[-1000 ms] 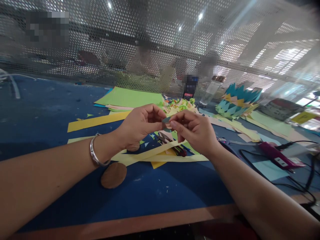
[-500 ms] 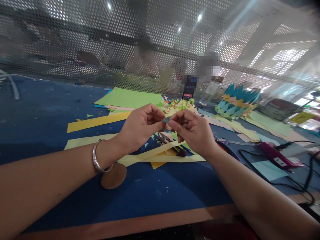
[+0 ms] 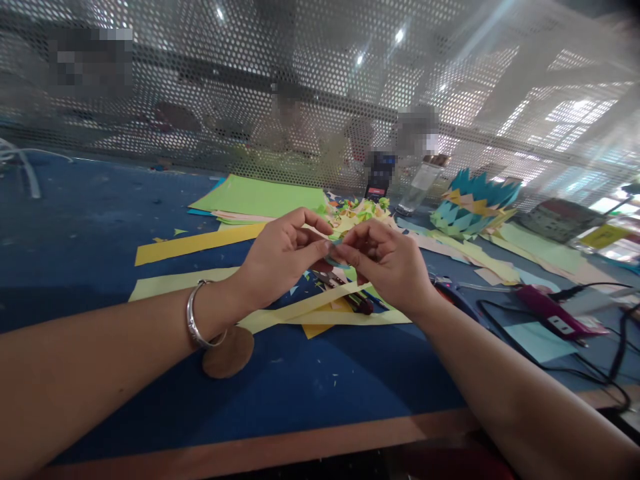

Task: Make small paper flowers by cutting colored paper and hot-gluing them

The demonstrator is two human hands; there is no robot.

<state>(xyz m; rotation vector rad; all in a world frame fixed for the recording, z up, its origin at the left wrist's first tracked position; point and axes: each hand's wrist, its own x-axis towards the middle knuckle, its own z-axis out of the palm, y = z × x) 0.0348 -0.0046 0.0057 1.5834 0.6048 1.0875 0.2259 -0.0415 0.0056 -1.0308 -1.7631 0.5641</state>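
Fingertips of my left hand (image 3: 287,257) and my right hand (image 3: 387,263) meet over the table, pinching a small piece of blue-green paper (image 3: 336,255) between them. Most of that piece is hidden by the fingers. Below my hands lie scissors (image 3: 330,279), partly covered, and pale yellow paper strips (image 3: 300,309) crossing one another. A brown round disc (image 3: 229,353) rests on the table under my left wrist, which wears a silver bangle. Behind my hands is a heap of green and yellow paper scraps (image 3: 363,210).
Green paper sheets (image 3: 270,195) are stacked at the back. Rightward stand a phone (image 3: 380,177), a clear cup (image 3: 417,187) and a zigzag paper ring (image 3: 473,207). A purple power strip (image 3: 555,317) with black cables lies at the right. Behind rises a perforated metal screen (image 3: 200,87).
The blue-green paper has been turned or bent between my fingertips, and less of it shows. My hands stay in nearly the same place.
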